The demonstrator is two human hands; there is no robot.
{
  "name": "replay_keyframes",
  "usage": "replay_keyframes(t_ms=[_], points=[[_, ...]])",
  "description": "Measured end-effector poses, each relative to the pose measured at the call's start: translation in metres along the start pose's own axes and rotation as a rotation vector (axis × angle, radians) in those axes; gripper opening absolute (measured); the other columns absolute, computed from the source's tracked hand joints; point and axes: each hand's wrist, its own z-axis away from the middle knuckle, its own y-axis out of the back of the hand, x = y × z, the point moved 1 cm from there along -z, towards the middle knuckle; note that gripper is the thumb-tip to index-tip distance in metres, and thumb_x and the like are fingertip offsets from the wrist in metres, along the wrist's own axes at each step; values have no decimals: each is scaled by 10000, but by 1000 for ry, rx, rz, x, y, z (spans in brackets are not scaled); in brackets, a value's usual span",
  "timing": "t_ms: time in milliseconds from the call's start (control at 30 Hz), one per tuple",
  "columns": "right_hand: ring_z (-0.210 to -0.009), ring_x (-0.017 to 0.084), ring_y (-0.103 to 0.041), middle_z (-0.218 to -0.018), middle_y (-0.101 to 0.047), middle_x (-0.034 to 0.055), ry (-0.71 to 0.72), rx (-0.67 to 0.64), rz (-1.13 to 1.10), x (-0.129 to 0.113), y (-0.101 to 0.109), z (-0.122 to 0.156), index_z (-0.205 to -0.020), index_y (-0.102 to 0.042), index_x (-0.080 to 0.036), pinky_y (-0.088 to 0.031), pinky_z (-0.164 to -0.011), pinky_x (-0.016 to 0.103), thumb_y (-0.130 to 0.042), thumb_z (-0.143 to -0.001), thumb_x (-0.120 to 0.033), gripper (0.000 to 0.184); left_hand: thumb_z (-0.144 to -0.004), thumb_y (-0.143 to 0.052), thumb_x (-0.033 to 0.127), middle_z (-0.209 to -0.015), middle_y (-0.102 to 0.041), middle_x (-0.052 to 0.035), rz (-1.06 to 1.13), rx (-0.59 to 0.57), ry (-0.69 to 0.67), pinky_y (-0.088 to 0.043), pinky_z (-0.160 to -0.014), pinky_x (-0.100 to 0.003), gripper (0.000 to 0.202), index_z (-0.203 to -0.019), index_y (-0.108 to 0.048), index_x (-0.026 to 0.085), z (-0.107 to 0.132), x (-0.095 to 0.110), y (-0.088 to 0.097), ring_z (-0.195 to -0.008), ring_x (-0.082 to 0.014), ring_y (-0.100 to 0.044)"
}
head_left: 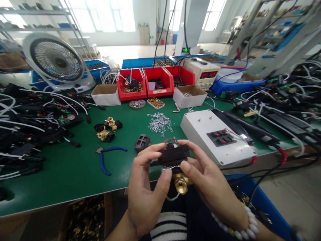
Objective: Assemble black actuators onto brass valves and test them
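Observation:
A black valve unit (174, 154) with a brass threaded fitting (181, 184) at its underside is held up at the table's near edge. My left hand (147, 187) grips its left side, thumb below and fingers on top. On the right side, my right hand (208, 177) grips it the same way, thumb pressed near the seam. A thin metal clip or wire shows between the thumbs. Red wires stick up from the unit's top, and a white cable hangs beneath it. Just beyond my left fingers lies a black plastic cover (142, 143).
Blue-handled cutters (102, 160) and brass fittings (107, 127) lie to the left. A pile of metal clips (160, 124) sits ahead, before red bins (159, 90). A grey box with terminals (200, 124) stands right. Cabled black units (37, 130) crowd the left side, near a fan (59, 60).

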Motion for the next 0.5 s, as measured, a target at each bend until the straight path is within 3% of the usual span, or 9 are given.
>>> replay_keyframes(t_ms=[100, 200, 267, 300, 367, 433, 500], points=[[-984, 167, -717, -1141, -727, 42, 33, -38, 16, -1, -5, 3, -1276, -443, -300, -587, -804, 266, -703, -882, -364, 476, -896, -658, 431, -1402, -565, -55, 353, -42, 372, -398, -1126, -380, 478, -1331, -523, 285, -1, -4, -1, -1342, -244, -493], [-959, 203, -723, -1077, -743, 55, -3, -144, 310, -22, 0, -2, -1333, -449, -276, -594, -808, 324, -679, -880, -401, 522, -874, -650, 513, -1278, -657, -130, 573, -115, 669, -479, -1042, -443, 531, -1279, -590, 175, -5, -7, -3, -1230, -317, -592], [-926, 234, -723, -1030, -748, 75, 7, -170, 692, -47, 15, -16, -1258, -576, -229, -590, -813, 363, -671, -867, -436, 452, -833, -718, 461, -1196, -696, -140, 586, -48, 699, -530, -969, -434, 531, -1242, -607, 141, -9, -7, -3, -1138, -321, -649], [-921, 249, -717, -1016, -747, 87, 73, -108, 897, -62, 27, -27, -1167, -650, -212, -578, -839, 391, -661, -861, -464, 396, -817, -742, 438, -1157, -711, -137, 577, -12, 697, -549, -934, -420, 531, -1231, -610, 134, -10, -6, -3, -1092, -312, -672], [-990, 291, -687, -1040, -735, 104, 260, 137, 1241, -88, 59, -54, -1043, -713, -205, -522, -937, 457, -675, -831, -488, 355, -812, -748, 443, -1082, -732, -133, 581, 10, 712, -575, -873, -403, 525, -1205, -619, 120, -11, -5, -3, -1007, -296, -705], [-1019, 311, -664, -1066, -724, 117, 307, 251, 1353, -102, 92, -84, -1063, -711, -199, -486, -971, 498, -708, -784, -498, 409, -830, -724, 468, -1027, -741, -128, 609, -8, 726, -585, -837, -399, 515, -1194, -624, 119, -10, -2, -2, -952, -287, -720], [-970, 312, -667, -988, -735, 127, 188, 175, 1343, -104, 119, -110, -959, -735, -179, -487, -960, 513, -740, -709, -564, 458, -838, -717, 465, -1010, -743, -117, 609, -10, 718, -586, -826, -386, 500, -1197, -625, 130, -9, 2, -1, -931, -276, -723]])
